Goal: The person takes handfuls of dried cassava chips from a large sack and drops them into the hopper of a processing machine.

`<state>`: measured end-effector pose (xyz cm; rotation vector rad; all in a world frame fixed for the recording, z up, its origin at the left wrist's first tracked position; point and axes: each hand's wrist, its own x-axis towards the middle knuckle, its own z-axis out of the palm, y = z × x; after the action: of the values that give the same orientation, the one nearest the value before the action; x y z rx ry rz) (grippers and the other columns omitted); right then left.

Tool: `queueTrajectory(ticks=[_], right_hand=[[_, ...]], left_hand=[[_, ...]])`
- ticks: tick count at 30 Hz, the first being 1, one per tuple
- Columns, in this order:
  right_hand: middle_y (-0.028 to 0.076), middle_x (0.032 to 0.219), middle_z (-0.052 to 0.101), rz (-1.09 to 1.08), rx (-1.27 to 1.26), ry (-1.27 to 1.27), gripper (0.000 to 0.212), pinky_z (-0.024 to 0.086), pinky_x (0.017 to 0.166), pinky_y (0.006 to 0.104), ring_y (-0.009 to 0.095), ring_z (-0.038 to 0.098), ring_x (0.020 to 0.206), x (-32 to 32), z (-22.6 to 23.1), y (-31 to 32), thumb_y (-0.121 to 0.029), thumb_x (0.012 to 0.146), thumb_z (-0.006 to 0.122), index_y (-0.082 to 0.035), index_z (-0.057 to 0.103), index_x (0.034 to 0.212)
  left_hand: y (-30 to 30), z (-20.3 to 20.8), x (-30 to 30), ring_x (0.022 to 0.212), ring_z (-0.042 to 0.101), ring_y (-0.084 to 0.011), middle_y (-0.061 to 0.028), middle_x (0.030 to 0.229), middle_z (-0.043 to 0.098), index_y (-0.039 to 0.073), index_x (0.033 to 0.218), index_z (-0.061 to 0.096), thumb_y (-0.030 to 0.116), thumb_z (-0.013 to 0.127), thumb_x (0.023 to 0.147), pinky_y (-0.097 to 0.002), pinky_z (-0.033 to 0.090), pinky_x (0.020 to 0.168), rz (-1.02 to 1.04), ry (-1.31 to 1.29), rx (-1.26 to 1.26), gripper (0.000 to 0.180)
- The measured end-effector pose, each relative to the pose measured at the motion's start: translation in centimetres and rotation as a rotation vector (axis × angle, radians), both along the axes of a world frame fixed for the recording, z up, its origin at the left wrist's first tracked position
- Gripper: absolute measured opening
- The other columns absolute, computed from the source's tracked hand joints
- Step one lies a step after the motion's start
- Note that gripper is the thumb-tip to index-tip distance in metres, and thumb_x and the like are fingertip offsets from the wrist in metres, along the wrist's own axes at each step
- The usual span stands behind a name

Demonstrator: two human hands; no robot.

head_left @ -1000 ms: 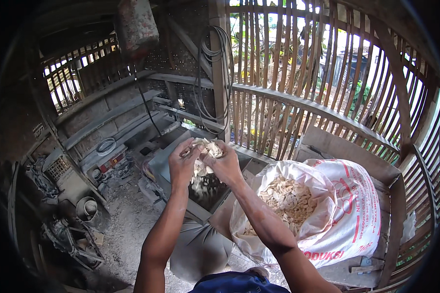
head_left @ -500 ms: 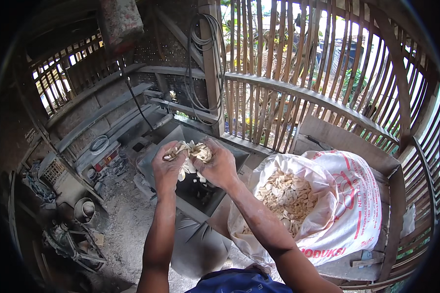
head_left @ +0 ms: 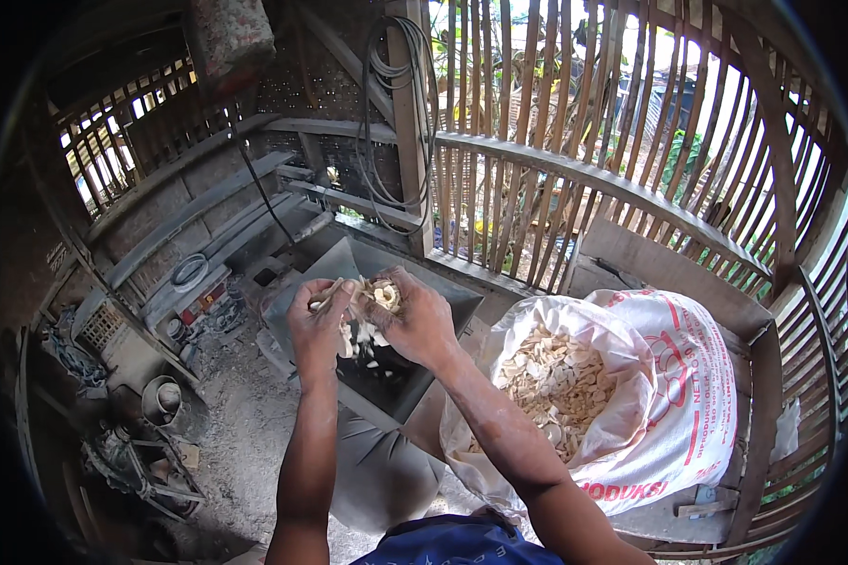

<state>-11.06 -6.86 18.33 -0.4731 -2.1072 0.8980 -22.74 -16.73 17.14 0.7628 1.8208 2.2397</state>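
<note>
Both hands are cupped together over a dark metal hopper: the left hand and right hand hold a heap of pale dried chips, a few falling below. An open white sack of the same chips sits just right.

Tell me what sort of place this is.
Likely a rustic processing shed: slatted bamboo walls, a dark metal hopper under both hands, which hold pale dried chips, and a big white sack full of them.
</note>
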Motion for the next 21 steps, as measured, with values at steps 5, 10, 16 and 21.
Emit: queueTrajectory(ticks=[5, 10, 16, 21], right_hand=[[0.015, 0.097, 0.066, 0.041, 0.077, 0.013, 0.033, 0.051, 0.077, 0.0500, 0.041, 0.065, 0.093, -0.3, -0.8, 0.6, -0.019, 0.079, 0.072, -0.013, 0.062, 0.110], [0.016, 0.098, 0.067, 0.002, 0.095, -0.038, 0.031, 0.051, 0.076, 0.0503, 0.041, 0.066, 0.092, -0.3, -0.8, 0.2, -0.021, 0.079, 0.072, -0.013, 0.062, 0.108], [0.016, 0.094, 0.069, 0.003, 0.060, -0.130, 0.034, 0.051, 0.073, 0.0511, 0.042, 0.066, 0.089, -0.3, -0.7, 0.4, -0.038, 0.089, 0.068, -0.010, 0.061, 0.107], [0.018, 0.096, 0.068, 0.083, 0.084, -0.024, 0.028, 0.051, 0.075, 0.0509, 0.042, 0.065, 0.091, -0.9, -2.1, 1.2, -0.019, 0.083, 0.068, -0.010, 0.061, 0.109]], left_hand=[[0.0, -0.3, -0.1, 0.069, 0.061, -0.0077, -0.0047, 0.086, 0.067, 0.002, 0.095, 0.062, 0.015, 0.078, 0.085, -0.0224, 0.048, 0.060, -0.022, -0.012, -0.021, 0.023], [-0.2, -1.2, -0.7, 0.067, 0.062, -0.0080, -0.0056, 0.084, 0.067, 0.001, 0.093, 0.062, 0.004, 0.071, 0.084, -0.0225, 0.048, 0.057, -0.073, 0.129, -0.021, 0.013], [0.0, -0.3, 0.2, 0.064, 0.059, -0.0059, -0.0004, 0.080, 0.066, 0.008, 0.092, 0.066, 0.014, 0.073, 0.087, -0.0208, 0.043, 0.048, -0.070, 0.134, -0.205, 0.011], [0.1, -1.2, -0.4, 0.063, 0.060, -0.0092, -0.0048, 0.073, 0.068, 0.000, 0.089, 0.067, 0.011, 0.073, 0.084, -0.0283, 0.048, 0.056, -0.054, 0.161, -0.211, 0.014]])
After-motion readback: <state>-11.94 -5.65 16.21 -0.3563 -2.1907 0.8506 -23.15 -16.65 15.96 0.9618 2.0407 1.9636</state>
